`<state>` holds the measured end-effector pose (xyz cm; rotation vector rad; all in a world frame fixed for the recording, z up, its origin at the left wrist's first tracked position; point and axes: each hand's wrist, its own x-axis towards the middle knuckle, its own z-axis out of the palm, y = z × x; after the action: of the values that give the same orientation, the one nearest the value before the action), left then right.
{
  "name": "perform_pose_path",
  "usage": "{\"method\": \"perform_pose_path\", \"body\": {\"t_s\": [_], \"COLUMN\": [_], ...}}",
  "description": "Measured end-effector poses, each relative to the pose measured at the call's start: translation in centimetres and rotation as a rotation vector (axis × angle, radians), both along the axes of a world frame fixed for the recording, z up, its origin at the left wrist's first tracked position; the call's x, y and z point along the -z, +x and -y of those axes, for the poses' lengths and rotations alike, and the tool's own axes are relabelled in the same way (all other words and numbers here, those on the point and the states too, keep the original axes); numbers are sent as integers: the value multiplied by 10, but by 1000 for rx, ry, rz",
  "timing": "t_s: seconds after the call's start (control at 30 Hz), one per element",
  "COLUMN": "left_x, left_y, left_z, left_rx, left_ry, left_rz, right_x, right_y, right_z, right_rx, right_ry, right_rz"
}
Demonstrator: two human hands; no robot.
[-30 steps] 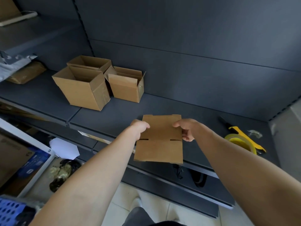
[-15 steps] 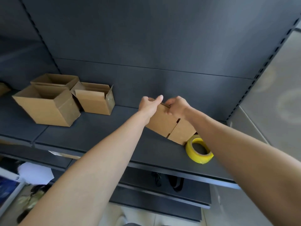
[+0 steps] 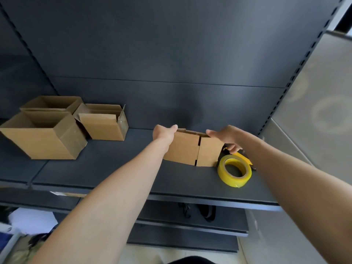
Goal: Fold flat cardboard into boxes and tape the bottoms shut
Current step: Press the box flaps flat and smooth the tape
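Head view gives me left hand (image 3: 164, 133) and right hand (image 3: 227, 137), grips clamped on the top corners of a small brown cardboard box (image 3: 191, 150) standing on the dark grey shelf (image 3: 114, 168) beside a yellow tape roll (image 3: 234, 172), probably to square it.

Brown flat cardboard (image 3: 192, 150) stands upright beside yellow tape roll (image 3: 234, 172).

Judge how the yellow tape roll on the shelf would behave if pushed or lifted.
The yellow tape roll lies nearly flat on the shelf, so a push would probably slide it, not roll it. Its open ring looks stiff and easy to grip. The glossy surface may be slightly slippery.
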<state>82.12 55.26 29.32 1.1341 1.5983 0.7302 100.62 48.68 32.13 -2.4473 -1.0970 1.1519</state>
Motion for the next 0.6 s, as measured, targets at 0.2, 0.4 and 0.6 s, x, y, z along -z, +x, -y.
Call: {"method": "perform_pose_path", "body": {"t_s": [0.2, 0.4, 0.6], "left_x": [-4, -9, -15], "left_y": [-1, -5, -4], "left_z": [-6, -18, -23], "left_rx": [152, 206, 186], "left_ry": [-60, -114, -216], "left_rz": [-27, -59, 30], "right_x": [3, 8, 9], "right_y": [-15, -15, -18], "right_z": [0, -5, -14], "right_rx": [253, 280, 155], "right_ry": [80, 106, 122], "right_rz": [-268, -339, -275]}}
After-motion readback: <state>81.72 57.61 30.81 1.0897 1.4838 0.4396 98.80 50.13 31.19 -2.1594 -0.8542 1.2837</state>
